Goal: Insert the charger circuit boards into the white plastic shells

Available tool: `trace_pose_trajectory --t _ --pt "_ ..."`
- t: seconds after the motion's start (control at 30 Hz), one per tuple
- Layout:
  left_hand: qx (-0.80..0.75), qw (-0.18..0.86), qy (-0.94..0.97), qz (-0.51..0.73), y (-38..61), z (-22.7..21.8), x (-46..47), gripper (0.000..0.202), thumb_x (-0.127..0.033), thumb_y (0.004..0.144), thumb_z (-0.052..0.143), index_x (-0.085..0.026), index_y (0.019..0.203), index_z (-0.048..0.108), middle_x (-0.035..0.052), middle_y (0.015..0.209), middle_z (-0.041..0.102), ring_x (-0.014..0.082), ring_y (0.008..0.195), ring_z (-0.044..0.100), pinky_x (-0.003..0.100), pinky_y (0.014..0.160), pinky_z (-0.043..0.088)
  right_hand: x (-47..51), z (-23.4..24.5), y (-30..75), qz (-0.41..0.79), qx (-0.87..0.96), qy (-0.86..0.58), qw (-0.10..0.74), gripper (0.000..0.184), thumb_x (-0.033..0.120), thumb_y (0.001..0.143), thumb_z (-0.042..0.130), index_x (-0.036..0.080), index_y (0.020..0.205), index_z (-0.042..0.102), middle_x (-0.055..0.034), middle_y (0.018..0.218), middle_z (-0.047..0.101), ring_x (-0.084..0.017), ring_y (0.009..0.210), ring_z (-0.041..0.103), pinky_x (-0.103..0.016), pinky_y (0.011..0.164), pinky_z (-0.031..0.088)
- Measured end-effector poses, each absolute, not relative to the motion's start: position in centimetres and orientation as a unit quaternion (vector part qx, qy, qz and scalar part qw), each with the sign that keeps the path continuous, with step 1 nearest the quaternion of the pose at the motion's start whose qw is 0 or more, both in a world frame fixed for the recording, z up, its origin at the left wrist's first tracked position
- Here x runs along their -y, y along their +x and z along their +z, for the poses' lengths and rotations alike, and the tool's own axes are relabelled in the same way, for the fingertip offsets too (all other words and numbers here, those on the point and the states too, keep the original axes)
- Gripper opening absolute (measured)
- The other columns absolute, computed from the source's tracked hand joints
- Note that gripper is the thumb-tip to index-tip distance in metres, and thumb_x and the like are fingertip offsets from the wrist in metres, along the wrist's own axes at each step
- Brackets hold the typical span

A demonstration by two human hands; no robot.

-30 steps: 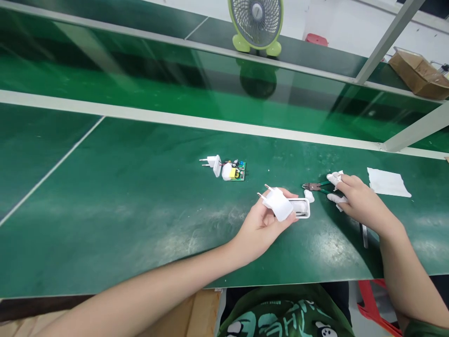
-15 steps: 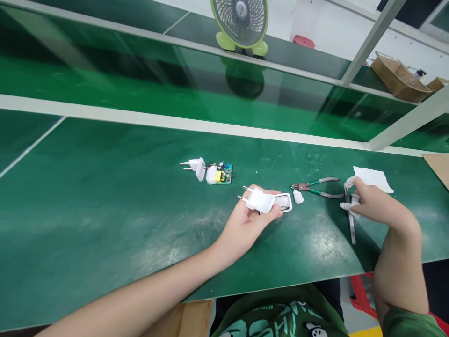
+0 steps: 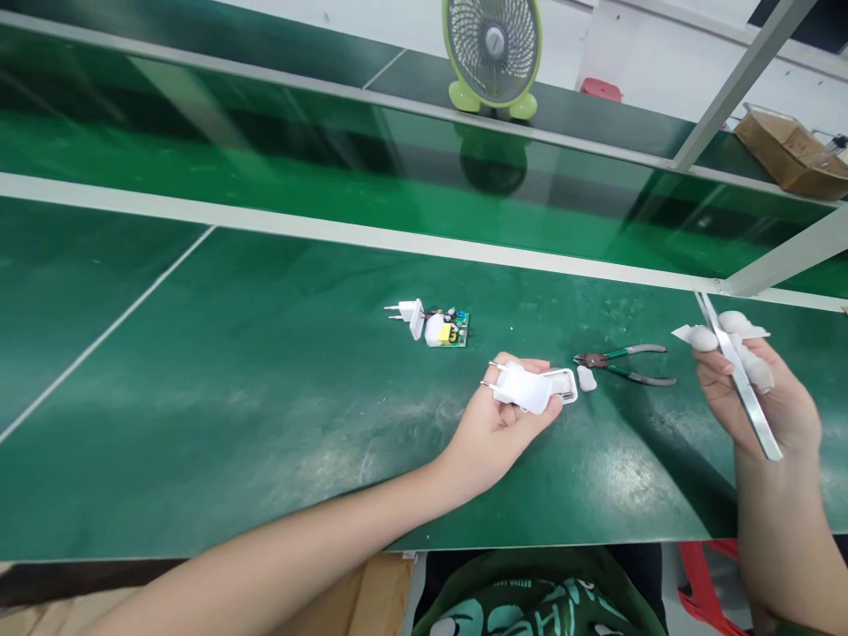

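My left hand (image 3: 496, 424) is closed round a white two-pin charger plug (image 3: 523, 386), its open shell end pointing right, low over the green bench. My right hand (image 3: 755, 389), with white finger cots on the fingertips, is raised at the right and pinches metal tweezers (image 3: 738, 375) that slant down to the right. Green-handled pliers (image 3: 623, 360) lie on the bench between the two hands, with a small white piece (image 3: 586, 378) beside their jaws. Further left lies an opened plug with its circuit board (image 3: 434, 324) exposed.
The green bench (image 3: 265, 397) has a white rail along its back edge. A green desk fan (image 3: 494, 53) stands on the raised shelf behind. A cardboard box (image 3: 788, 150) sits at the far right, and white frame posts (image 3: 742, 84) rise on the right.
My right hand moved off the pliers, picked the tweezers up from the bench and lifted them up to the right. My left hand kept hold of the plug.
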State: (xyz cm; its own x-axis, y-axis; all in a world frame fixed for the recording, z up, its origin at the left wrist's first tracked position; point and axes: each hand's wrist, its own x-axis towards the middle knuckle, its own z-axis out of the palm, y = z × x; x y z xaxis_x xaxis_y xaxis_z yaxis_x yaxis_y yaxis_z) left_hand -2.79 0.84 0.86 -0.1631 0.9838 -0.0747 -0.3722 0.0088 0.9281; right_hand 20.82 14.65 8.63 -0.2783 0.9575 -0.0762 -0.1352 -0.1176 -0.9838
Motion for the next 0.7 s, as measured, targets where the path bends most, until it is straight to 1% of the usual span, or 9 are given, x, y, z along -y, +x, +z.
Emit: trace_pose_trajectory --t 0.03,0.1,0.2,0.27,0.33,0.37,0.43,0.5,0.7 --pt "-0.454 0.538 0.350 0.618 -2.8 0.9 -0.8 0.033 -0.036 0.085 0.075 -0.017 0.103 0.055 0.0100 0.117 0.058 0.0182 0.105 0.064 0.034 0.093 0.057 -14.5 8.3 20.4 0.636 0.479 -0.414 0.441 0.035 0.029 0.059 0.091 0.018 0.082 0.067 -0.0084 0.086 0.065 -0.007 0.058 0.050 -0.016 0.047 0.044" --pt "-0.463 0.515 0.366 0.622 -2.8 1.0 -0.8 0.030 -0.033 0.085 0.074 -0.017 0.103 0.055 0.0094 0.116 0.057 0.0179 0.106 0.065 0.033 0.093 0.057 -13.9 7.9 19.8 0.637 0.469 -0.407 0.456 0.031 0.032 0.063 0.090 0.019 0.081 0.069 -0.0086 0.091 0.066 -0.009 0.064 0.056 -0.015 0.052 0.049" --pt "-0.469 0.496 0.378 0.626 -2.7 1.2 -0.8 0.028 -0.032 0.086 0.073 -0.018 0.103 0.055 0.0087 0.114 0.059 0.0180 0.104 0.065 0.032 0.091 0.058 -12.3 7.3 19.2 0.630 0.539 -0.360 0.429 0.031 0.037 0.071 0.088 0.024 0.096 0.073 -0.0058 0.091 0.067 -0.013 0.070 0.063 -0.021 0.061 0.056" --pt "-0.468 0.497 0.380 0.624 -2.7 1.3 -0.7 0.028 -0.032 0.086 0.072 -0.019 0.102 0.053 0.0085 0.112 0.061 0.0177 0.100 0.066 0.030 0.086 0.058 -10.8 7.0 18.8 0.592 0.619 -0.320 0.405 0.025 0.032 0.079 0.083 0.026 0.101 0.073 -0.0040 0.091 0.066 -0.014 0.072 0.063 -0.025 0.064 0.057" --pt "-0.467 0.496 0.389 0.620 -2.6 1.2 -0.6 0.028 -0.032 0.087 0.071 -0.020 0.102 0.050 0.0084 0.111 0.063 0.0170 0.096 0.067 0.028 0.081 0.058 -9.5 6.8 18.3 0.512 0.707 -0.296 0.389 0.007 0.022 0.089 0.071 0.025 0.096 0.070 -0.0027 0.086 0.065 -0.015 0.073 0.063 -0.028 0.067 0.056" --pt "-0.469 0.491 0.398 0.617 -2.6 1.2 -0.6 0.029 -0.032 0.087 0.071 -0.020 0.102 0.050 0.0086 0.111 0.063 0.0167 0.095 0.067 0.028 0.080 0.058 -8.9 6.8 18.1 0.467 0.748 -0.285 0.376 0.008 0.017 0.093 0.064 0.024 0.092 0.068 -0.0023 0.083 0.064 -0.015 0.074 0.063 -0.028 0.069 0.056" --pt "-0.478 0.468 0.417 0.615 -2.6 1.1 -0.5 0.030 -0.031 0.086 0.072 -0.020 0.103 0.049 0.0093 0.115 0.062 0.0164 0.095 0.067 0.027 0.078 0.058 -8.1 6.7 17.6 0.397 0.813 -0.257 0.339 0.015 0.010 0.094 0.056 0.021 0.086 0.062 -0.0015 0.076 0.063 -0.015 0.072 0.064 -0.029 0.069 0.056" --pt "-0.491 0.438 0.437 0.613 -2.7 0.9 -0.5 0.030 -0.029 0.086 0.073 -0.020 0.103 0.050 0.0097 0.119 0.060 0.0168 0.100 0.067 0.027 0.081 0.057 -7.7 6.7 17.3 0.354 0.847 -0.235 0.320 0.017 0.005 0.092 0.053 0.020 0.084 0.057 -0.0006 0.073 0.063 -0.014 0.068 0.064 -0.026 0.065 0.055" --pt "-0.512 0.370 0.486 0.604 -2.7 0.0 -0.4 0.030 -0.027 0.087 0.072 -0.023 0.107 0.050 0.0080 0.123 0.058 0.0185 0.112 0.063 0.031 0.091 0.051 -7.7 6.5 16.8 0.277 0.881 -0.207 0.324 0.019 0.001 0.088 0.054 0.019 0.083 0.051 -0.0005 0.071 0.062 -0.014 0.065 0.063 -0.023 0.058 0.050"
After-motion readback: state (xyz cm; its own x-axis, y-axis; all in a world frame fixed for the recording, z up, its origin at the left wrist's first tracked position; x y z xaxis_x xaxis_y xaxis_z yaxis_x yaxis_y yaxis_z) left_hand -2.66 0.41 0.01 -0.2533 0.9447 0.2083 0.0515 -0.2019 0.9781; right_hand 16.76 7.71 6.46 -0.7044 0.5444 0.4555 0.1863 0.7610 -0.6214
